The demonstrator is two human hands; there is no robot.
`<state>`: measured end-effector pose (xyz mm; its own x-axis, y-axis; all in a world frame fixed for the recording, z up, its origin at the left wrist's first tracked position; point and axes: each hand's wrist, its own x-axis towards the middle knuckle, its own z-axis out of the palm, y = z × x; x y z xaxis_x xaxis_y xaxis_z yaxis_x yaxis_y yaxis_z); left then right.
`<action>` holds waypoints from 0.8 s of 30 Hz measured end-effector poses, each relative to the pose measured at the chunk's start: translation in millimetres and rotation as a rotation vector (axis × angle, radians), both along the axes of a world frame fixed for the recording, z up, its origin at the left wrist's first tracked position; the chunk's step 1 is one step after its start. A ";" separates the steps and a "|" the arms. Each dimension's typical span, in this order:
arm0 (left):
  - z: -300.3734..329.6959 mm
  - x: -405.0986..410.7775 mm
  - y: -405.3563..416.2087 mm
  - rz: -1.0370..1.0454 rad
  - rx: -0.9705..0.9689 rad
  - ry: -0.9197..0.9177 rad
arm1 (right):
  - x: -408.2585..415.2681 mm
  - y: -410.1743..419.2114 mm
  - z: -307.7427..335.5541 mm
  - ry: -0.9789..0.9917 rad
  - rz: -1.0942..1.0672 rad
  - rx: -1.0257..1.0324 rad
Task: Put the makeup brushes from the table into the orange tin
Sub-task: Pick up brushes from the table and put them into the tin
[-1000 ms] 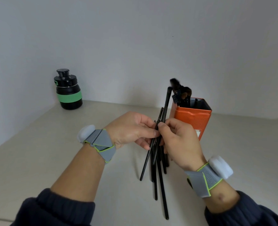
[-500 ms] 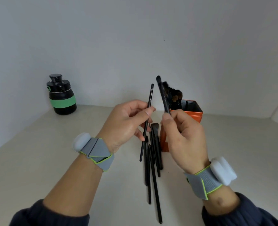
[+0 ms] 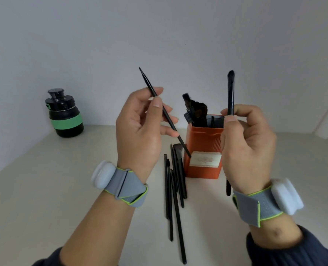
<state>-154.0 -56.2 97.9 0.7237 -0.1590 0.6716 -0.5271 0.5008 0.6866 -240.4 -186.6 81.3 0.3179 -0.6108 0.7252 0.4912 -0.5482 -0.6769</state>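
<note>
Pale table scene, task roughly midway: orange tin already holds several brushes, left hand pinches a thin liner brush, right hand grips a fluffy-tipped brush, and about five loose brushes lie just near-left of the tin.

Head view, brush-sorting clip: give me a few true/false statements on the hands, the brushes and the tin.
1. Each hand holds one brush. True: the left hand pinches a thin brush, the right hand a fuller-tipped brush.
2. The orange tin is empty. False: brushes already stand in it.
3. Several brushes on the table lie left of the tin. True.
4. The black and green bottle lies on its side. False: it stands upright, far left.
</note>
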 end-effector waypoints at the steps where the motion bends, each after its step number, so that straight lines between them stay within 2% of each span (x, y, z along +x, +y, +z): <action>1: 1.0 -1.4 -0.1 0.020 -0.011 -0.013 | -0.1 -0.4 0.3 -0.012 -0.003 0.004; 8: 1.8 -8.2 -1.1 0.099 0.009 -0.042 | -5.1 1.3 2.2 -0.056 -0.102 -0.103; 13: 4.7 -9.2 1.2 0.089 -0.137 -0.058 | -13.0 3.6 10.4 -0.284 -0.039 -0.091; 17: 8.4 -11.2 3.3 0.124 -0.231 -0.130 | -18.0 5.0 15.1 -0.391 -0.092 -0.137; 24: 3.8 -14.0 -4.0 0.151 -0.151 -0.193 | -17.4 6.4 13.8 -0.337 -0.185 -0.260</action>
